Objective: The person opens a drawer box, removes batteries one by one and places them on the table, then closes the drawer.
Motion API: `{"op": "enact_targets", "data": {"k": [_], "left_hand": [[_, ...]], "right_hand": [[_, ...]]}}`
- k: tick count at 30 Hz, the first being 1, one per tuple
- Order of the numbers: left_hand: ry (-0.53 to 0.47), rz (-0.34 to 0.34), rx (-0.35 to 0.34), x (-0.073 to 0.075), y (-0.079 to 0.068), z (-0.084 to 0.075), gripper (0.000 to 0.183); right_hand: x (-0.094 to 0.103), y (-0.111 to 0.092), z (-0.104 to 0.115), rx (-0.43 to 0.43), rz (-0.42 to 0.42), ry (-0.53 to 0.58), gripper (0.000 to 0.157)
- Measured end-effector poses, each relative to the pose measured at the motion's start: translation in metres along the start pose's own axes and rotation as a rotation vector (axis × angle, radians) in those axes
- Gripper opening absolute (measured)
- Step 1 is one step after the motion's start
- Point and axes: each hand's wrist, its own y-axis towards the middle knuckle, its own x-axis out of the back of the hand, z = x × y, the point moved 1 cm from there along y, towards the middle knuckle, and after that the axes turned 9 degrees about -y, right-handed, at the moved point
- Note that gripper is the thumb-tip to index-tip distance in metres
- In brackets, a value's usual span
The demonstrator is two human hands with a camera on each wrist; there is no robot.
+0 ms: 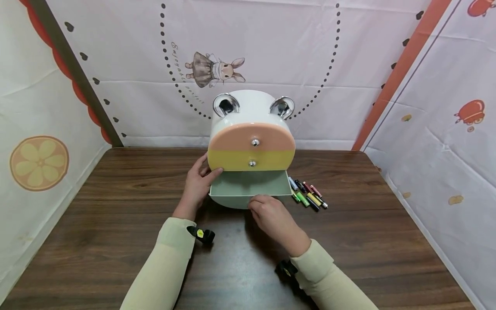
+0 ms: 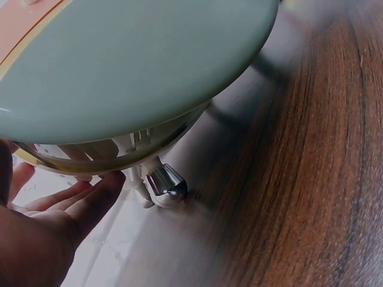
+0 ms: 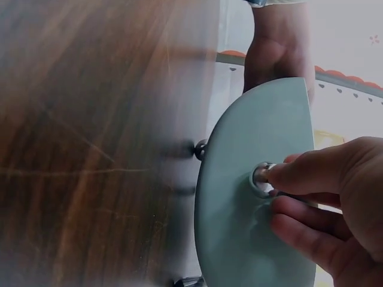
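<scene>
A small white drawer cabinet (image 1: 253,103) stands on the table. Its front has an orange top drawer (image 1: 232,137) and a yellow middle drawer (image 1: 232,160), both closed. The green bottom drawer (image 1: 249,183) is pulled out, and nothing is visible inside it. My left hand (image 1: 197,185) rests against the cabinet's left side, thumb on the front edge, with straight fingers (image 2: 96,206) along the side in the left wrist view. My right hand (image 1: 273,217) pinches the round silver knob (image 3: 261,180) of the green drawer between thumb and fingers.
Several coloured marker pens (image 1: 310,197) lie in a loose pile just right of the cabinet. Silver feet (image 2: 167,184) hold the cabinet above the dark wooden table (image 1: 128,202). Printed white cloth (image 1: 271,47) hangs behind the table and along both sides.
</scene>
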Motion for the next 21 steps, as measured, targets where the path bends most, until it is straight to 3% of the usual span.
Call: {"op": "enact_targets", "data": {"k": [7,15,21], "left_hand": [[-0.012,-0.008,0.0,0.001,0.001,0.002,0.063],[-0.09,-0.019,0.027,-0.002,-0.008,-0.015,0.06],[-0.058,-0.018,0.032,-0.003,-0.011,-0.018,0.057]], "right_hand": [[-0.005,0.007,-0.007,-0.018,-0.025,0.016,0.006],[-0.014,0.013,-0.014,-0.034,-0.061,0.01,0.01],[-0.018,0.017,-0.016,-0.03,-0.065,0.003,0.011]]}}
